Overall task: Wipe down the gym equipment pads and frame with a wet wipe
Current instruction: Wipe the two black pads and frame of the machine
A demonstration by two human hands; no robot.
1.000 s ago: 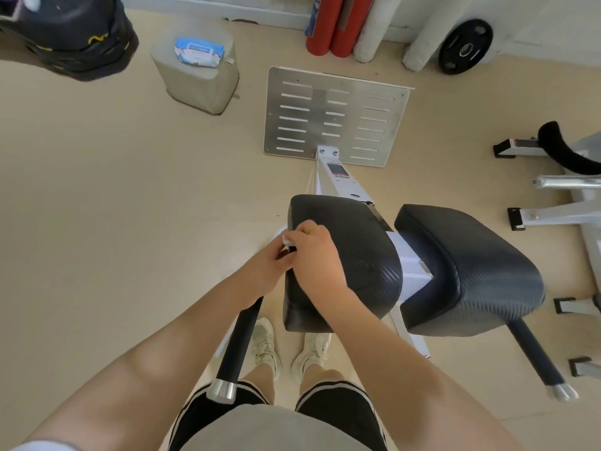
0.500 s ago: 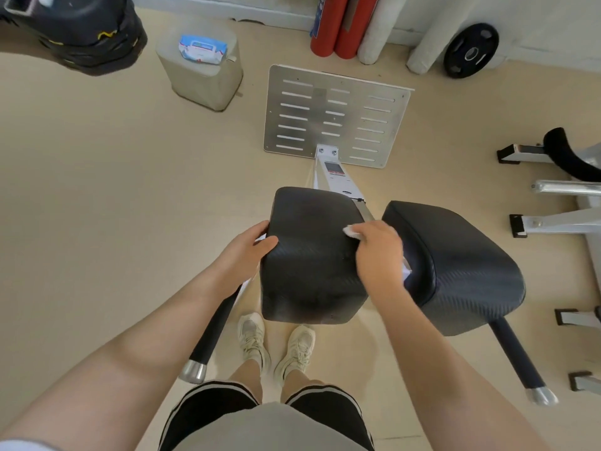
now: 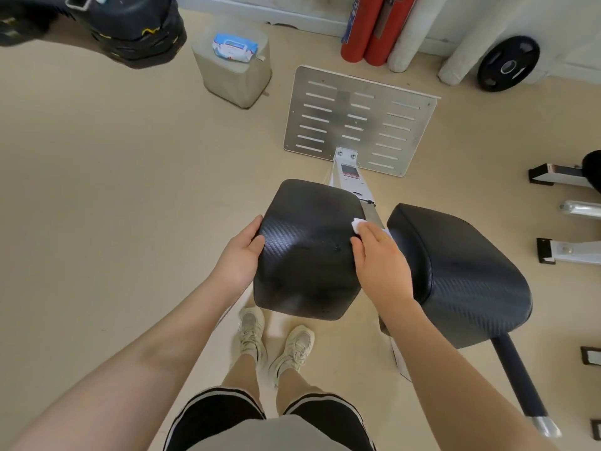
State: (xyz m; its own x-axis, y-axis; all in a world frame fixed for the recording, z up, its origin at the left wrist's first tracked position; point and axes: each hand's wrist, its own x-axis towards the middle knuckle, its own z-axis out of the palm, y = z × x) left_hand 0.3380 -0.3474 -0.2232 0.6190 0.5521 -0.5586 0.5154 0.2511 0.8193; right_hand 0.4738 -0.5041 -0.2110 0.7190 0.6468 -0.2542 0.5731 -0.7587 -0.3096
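Looking straight down at a gym machine with two black carbon-look pads on a white frame [image 3: 353, 180]. The left pad [image 3: 309, 252] has a hand on each side. The left hand [image 3: 239, 255] holds its left edge, thumb lying on top and fingers curled down over the side, so that grip is clamped on the pad. The right hand [image 3: 380, 258] is pressed against the pad's right edge, in the gap next to the right pad [image 3: 461, 275], with the white wet wipe [image 3: 357, 225] poking out past the fingertips at the far end. The fingers are wrapped down over the wipe, holding it against the pad's side.

Farther off, a slotted metal footplate [image 3: 357, 120] sits at the far end of the frame. To its left is a grey block [image 3: 235, 76] with a blue pack of wipes [image 3: 234, 48] lying on top. Two red cylinders [image 3: 370, 27] and a black weight plate [image 3: 507, 63] lean at the far wall. The person's pale sneakers [image 3: 273, 346] stand on the beige floor [image 3: 97, 190] just under the near edge of the left pad.
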